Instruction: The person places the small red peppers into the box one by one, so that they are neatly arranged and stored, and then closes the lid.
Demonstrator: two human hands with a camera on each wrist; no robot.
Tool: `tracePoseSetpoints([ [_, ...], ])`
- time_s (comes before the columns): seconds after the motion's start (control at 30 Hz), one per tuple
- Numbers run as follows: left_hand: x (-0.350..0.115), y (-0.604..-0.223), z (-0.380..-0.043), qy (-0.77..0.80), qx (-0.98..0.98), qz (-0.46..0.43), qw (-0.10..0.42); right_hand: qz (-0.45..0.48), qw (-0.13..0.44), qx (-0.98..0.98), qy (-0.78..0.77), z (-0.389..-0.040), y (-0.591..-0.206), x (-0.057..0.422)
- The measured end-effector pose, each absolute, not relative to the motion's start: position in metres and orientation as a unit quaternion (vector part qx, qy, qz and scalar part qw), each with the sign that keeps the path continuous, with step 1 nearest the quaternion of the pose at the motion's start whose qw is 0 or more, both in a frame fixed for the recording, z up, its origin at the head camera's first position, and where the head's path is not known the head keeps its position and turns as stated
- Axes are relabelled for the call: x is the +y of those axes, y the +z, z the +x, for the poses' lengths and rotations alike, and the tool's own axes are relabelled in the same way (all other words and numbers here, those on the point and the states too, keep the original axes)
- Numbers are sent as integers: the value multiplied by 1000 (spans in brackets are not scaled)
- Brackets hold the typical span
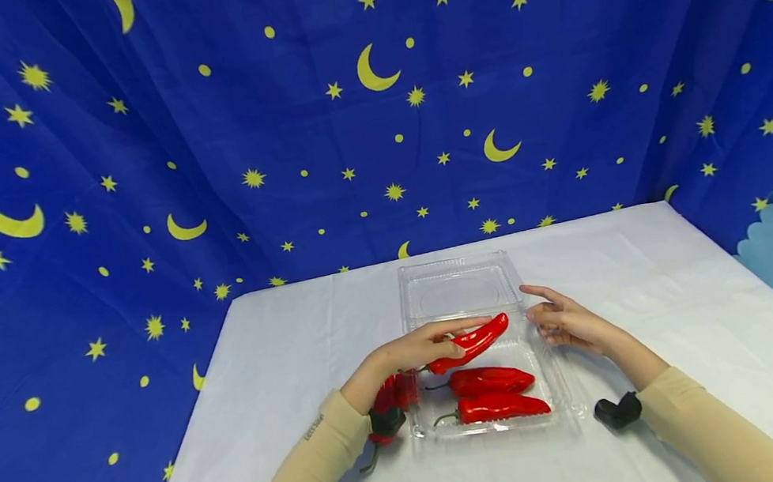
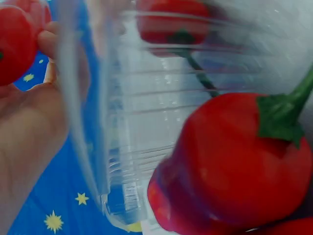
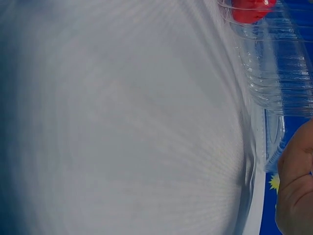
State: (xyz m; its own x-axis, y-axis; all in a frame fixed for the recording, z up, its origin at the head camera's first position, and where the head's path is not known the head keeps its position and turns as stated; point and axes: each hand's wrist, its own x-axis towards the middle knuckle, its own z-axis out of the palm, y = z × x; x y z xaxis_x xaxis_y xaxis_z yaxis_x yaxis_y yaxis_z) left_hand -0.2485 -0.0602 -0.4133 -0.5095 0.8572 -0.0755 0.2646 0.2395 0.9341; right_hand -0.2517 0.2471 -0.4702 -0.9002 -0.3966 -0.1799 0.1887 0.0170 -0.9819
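Note:
My left hand (image 1: 419, 349) grips a glossy red pepper (image 1: 475, 344) between thumb and fingers, over the back part of a clear plastic clamshell box (image 1: 551, 365). In the left wrist view the held pepper (image 2: 17, 46) shows at the upper left. Two more red peppers, a middle one (image 1: 491, 380) and a front one (image 1: 502, 407), lie side by side in the box, stems to the left. At the box's right edge, close to the hinge, is my right hand (image 1: 569, 323), its index finger extended and the others loosely bent. It holds no pepper.
The transparent lid (image 1: 461, 288) lies folded back behind the box. Left of the box, partly hidden by my left wrist, more red peppers (image 1: 395, 393) lie on the white tablecloth (image 1: 618, 262). A blue star-and-moon curtain (image 1: 316, 122) hangs behind the table.

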Motion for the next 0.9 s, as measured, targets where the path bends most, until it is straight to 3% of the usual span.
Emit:
tracePoseSetpoints([
  [0.3, -45, -426, -240, 327, 775, 480, 248, -82, 207, 689, -690, -251, -472, 248],
  [0.73, -35, -425, -224, 200, 838, 474, 183, -86, 208, 682, -695, -249, -471, 248],
  [0.9, -34, -425, -221, 192, 839, 472, 193, -90, 207, 685, -693, -250, -472, 249],
])
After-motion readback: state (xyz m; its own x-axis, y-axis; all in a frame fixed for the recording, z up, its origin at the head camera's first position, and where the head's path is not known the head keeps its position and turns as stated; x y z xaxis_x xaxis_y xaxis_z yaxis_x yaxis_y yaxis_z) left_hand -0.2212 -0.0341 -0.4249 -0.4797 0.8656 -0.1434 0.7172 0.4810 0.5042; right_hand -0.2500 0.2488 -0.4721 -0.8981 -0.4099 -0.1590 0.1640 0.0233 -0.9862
